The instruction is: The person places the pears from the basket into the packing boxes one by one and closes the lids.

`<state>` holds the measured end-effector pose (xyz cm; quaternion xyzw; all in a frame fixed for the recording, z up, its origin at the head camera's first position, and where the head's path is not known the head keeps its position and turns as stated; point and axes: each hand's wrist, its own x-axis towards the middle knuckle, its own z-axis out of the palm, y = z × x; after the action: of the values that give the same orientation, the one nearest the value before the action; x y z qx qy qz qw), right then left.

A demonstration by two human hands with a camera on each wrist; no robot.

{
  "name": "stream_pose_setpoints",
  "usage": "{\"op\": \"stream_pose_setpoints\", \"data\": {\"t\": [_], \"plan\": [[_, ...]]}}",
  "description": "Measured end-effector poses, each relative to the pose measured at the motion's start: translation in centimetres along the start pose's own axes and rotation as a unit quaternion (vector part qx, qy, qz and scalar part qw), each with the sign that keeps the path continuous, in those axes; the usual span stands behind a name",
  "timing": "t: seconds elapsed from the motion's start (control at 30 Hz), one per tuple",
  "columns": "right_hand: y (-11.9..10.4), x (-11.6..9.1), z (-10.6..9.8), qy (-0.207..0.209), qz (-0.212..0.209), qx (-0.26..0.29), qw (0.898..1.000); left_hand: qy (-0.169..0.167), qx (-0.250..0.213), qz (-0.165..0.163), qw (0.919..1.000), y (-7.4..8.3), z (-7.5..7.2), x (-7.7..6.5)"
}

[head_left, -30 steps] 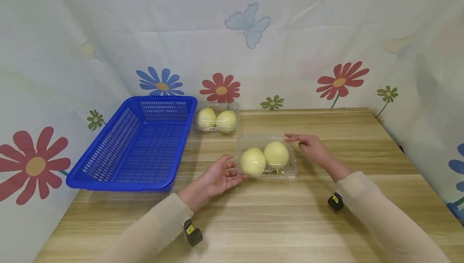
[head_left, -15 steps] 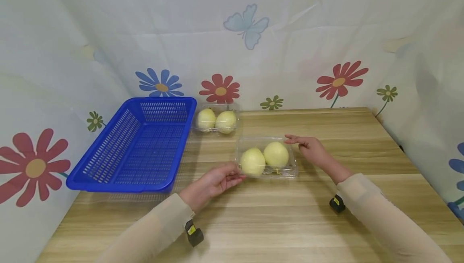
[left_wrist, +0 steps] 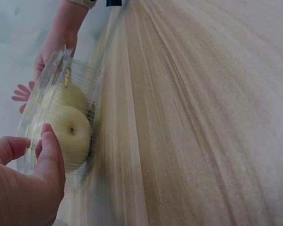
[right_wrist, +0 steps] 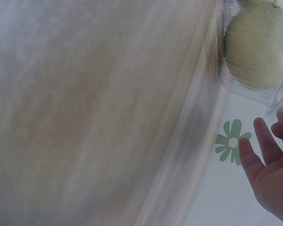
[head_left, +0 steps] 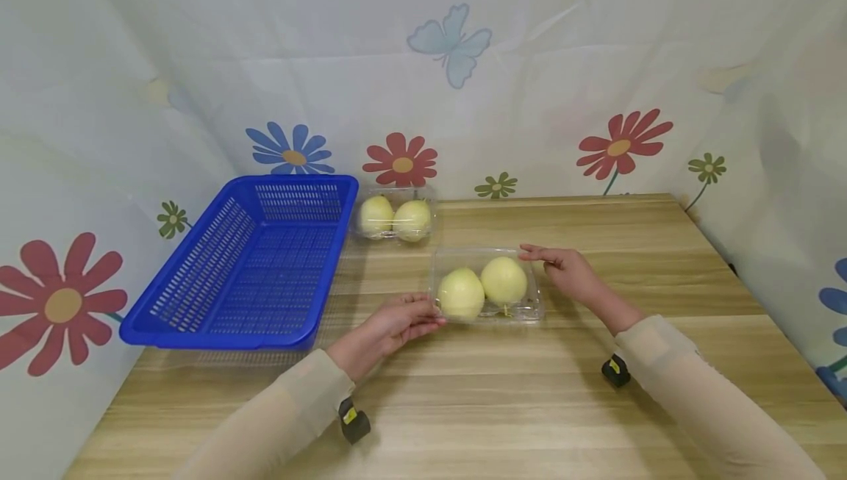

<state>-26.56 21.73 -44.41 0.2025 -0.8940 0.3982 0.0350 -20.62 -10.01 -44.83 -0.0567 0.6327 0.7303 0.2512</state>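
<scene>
A clear plastic clamshell box (head_left: pixel 523 313) holding two pale yellow pears (head_left: pixel 462 294) lies on the table, its lid over the fruit. At its near left corner my left hand (head_left: pixel 395 324) pinches the rim between thumb and fingers, as the left wrist view also shows with the hand (left_wrist: pixel 35 181) at the box edge. My right hand (head_left: pixel 570 272) touches the far right corner with an outstretched index finger. In the right wrist view the other fingers of that hand (right_wrist: pixel 273 179) are spread, and part of the hand is cut off by the frame.
A blue plastic basket (head_left: pixel 142 335) with slotted walls stands at the left. Beside it at the back sits a second clear box (head_left: pixel 430 234) with two pears (head_left: pixel 413 220). Wooden tabletop (head_left: pixel 503 406) extends in front, and a flowered cloth (head_left: pixel 529 120) hangs behind.
My left hand's fingers have closed from a spread pose onto the box rim. The right hand and both boxes stay in about the same place.
</scene>
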Motion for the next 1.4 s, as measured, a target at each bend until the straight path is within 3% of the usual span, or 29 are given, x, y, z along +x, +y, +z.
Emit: {"op": "stream_pose_setpoints", "data": {"t": [0.37,0.83,0.9,0.97,1.03,1.07,1.17,1.3,1.4], "plan": [[0.2,-0.1,0.1,-0.003,0.007,0.011,1.000,0.017,0.000,-0.001,0.9999,0.1,0.1,0.0],[-0.1,-0.2,-0.2,-0.009,0.010,0.018,1.000,0.011,0.015,0.015,0.9997,0.1,0.0,0.0],[-0.2,-0.3,-0.4,-0.019,0.006,0.015,1.000,0.023,0.035,0.026,0.9988,0.0,0.0,0.2],[-0.6,-0.5,-0.7,-0.027,0.004,0.013,1.000,0.049,0.098,0.052,0.9926,0.0,-0.1,0.2],[-1.1,-0.8,-1.0,-0.025,0.009,0.013,1.000,0.071,0.192,0.093,0.9745,0.1,-0.2,0.1],[-1.4,-1.0,-1.2,-0.022,0.015,0.018,0.999,0.081,0.244,0.115,0.9596,0.2,-0.2,0.1],[-2.2,-1.8,-1.7,-0.005,0.042,0.036,0.998,0.090,0.384,0.191,0.8988,0.5,-0.4,-0.2],[-2.8,-3.2,-2.0,-0.017,0.097,0.096,0.991,0.059,0.489,0.275,0.8259,1.1,-0.5,-0.4],[-2.7,-4.5,-1.8,-0.054,0.142,0.155,0.976,0.037,0.534,0.307,0.7871,1.3,-0.6,-0.3]]}}
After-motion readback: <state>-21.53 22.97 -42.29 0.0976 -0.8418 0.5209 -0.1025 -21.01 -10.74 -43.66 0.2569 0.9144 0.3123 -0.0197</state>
